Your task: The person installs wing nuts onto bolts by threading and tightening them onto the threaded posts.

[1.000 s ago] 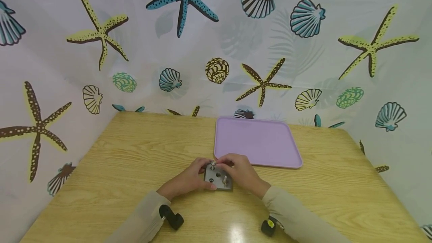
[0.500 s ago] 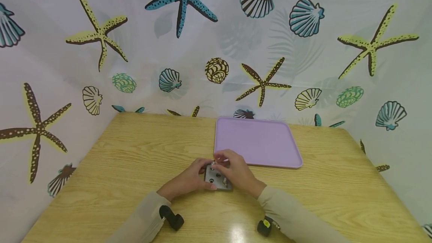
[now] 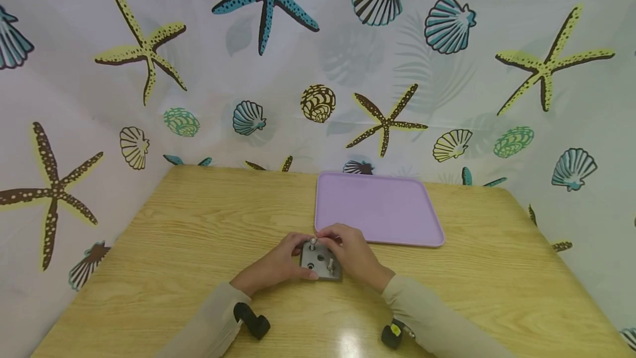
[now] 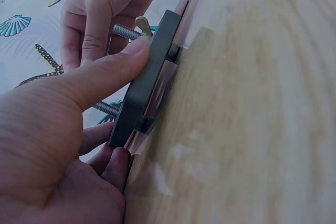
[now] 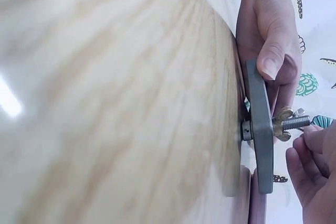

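Observation:
A grey metal plate (image 3: 318, 273) with holes lies near the middle of the wooden table, and threaded bolts stand up from it. My left hand (image 3: 279, 265) grips the plate, its thumb (image 4: 118, 69) on the near edge and fingers at the far edge. A brass wing nut (image 5: 282, 124) sits on the near-right bolt (image 5: 296, 123). At the far-left bolt (image 3: 313, 244) my right hand (image 3: 355, 253) has its thumb and fingers curled close beside the shaft. Whether those fingertips pinch anything is hidden in the wrist views.
Just behind the plate lies a lilac tray (image 3: 377, 206) towards the table's back edge. Wooden table surface (image 3: 213, 209) extends to both sides. A patterned cloth (image 3: 318, 59) with starfish and shells hangs around the back and sides.
The fingers of my right hand first closed in over the far bolt's top, then drew back slightly to the right, uncovering it. My left hand and the plate have stayed put.

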`<state>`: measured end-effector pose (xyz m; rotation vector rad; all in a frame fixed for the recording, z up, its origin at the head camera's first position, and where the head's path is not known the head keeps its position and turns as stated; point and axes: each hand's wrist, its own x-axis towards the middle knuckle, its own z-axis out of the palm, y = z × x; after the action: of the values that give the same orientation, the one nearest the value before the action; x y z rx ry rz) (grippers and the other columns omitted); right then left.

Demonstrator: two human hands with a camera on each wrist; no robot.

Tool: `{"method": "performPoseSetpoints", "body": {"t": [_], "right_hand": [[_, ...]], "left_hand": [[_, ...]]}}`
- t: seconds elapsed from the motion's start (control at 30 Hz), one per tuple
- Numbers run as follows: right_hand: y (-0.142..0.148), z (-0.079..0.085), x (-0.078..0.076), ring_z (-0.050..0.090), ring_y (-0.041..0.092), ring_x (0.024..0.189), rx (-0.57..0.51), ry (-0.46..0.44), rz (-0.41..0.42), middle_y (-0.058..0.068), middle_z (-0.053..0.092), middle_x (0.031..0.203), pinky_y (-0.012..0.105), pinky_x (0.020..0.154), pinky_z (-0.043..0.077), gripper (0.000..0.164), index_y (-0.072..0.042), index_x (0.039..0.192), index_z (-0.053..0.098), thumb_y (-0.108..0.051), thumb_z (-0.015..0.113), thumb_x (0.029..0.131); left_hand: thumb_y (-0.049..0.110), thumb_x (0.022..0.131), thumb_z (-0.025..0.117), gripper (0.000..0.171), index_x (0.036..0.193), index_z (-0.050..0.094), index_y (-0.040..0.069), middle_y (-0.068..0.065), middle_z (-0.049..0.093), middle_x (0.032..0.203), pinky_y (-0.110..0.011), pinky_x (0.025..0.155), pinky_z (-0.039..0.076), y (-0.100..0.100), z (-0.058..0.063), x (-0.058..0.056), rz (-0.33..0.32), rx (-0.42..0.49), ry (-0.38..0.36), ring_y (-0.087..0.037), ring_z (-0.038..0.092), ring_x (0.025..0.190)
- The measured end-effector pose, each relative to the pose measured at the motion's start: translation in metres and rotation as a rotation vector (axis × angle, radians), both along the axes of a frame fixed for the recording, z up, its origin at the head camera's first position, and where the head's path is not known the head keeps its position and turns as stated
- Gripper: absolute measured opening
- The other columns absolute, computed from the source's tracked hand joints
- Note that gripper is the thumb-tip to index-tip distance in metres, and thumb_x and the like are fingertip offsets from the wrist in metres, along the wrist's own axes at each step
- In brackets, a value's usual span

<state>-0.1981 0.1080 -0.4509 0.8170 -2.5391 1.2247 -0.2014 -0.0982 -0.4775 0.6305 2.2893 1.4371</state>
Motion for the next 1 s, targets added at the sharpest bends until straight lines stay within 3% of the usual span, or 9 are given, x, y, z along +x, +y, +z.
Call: {"method": "performPoseSetpoints", "body": {"t": [0.3,0.6,0.8,1.0], "right_hand": [[-0.001,-0.001,0.001,0.061,0.007,0.083,-0.016,-0.011,0.027,-0.004,0.066,0.092,0.022,0.071,0.052,0.009,-0.009,0.094,0.069,-0.01,0.067,0.085],[-0.007,-0.003,-0.002,0.062,0.02,0.089,-0.063,0.019,0.077,0.011,0.062,0.102,0.024,0.075,0.053,0.031,0.003,0.109,0.061,-0.01,0.07,0.082],[-0.009,0.0,-0.002,0.061,0.013,0.09,-0.047,-0.041,0.048,0.005,0.063,0.1,0.024,0.077,0.052,0.026,-0.001,0.106,0.063,-0.011,0.07,0.083],[-0.005,0.002,0.002,0.061,0.01,0.089,-0.035,-0.042,0.009,0.0,0.064,0.097,0.024,0.077,0.051,0.019,-0.004,0.102,0.066,-0.011,0.067,0.085]], "left_hand": [[0.04,0.07,0.08,0.081,0.137,0.04,0.017,-0.003,0.032,0.137,-0.04,0.102,0.034,0.0,0.002,0.001,0.012,-0.002,-0.022,-0.024,0.038,0.122],[0.041,0.07,0.08,0.084,0.138,0.038,0.015,-0.003,0.032,0.136,-0.037,0.104,0.033,0.0,0.0,-0.001,0.006,-0.019,-0.011,-0.022,0.037,0.124],[0.039,0.071,0.08,0.082,0.138,0.038,0.014,-0.002,0.034,0.134,-0.036,0.105,0.031,0.0,0.001,-0.002,-0.019,-0.002,0.014,-0.019,0.037,0.124],[0.044,0.069,0.08,0.081,0.136,0.04,0.022,0.001,0.032,0.135,-0.037,0.103,0.033,0.0,0.001,0.0,0.007,-0.025,-0.01,-0.021,0.038,0.123]]}}
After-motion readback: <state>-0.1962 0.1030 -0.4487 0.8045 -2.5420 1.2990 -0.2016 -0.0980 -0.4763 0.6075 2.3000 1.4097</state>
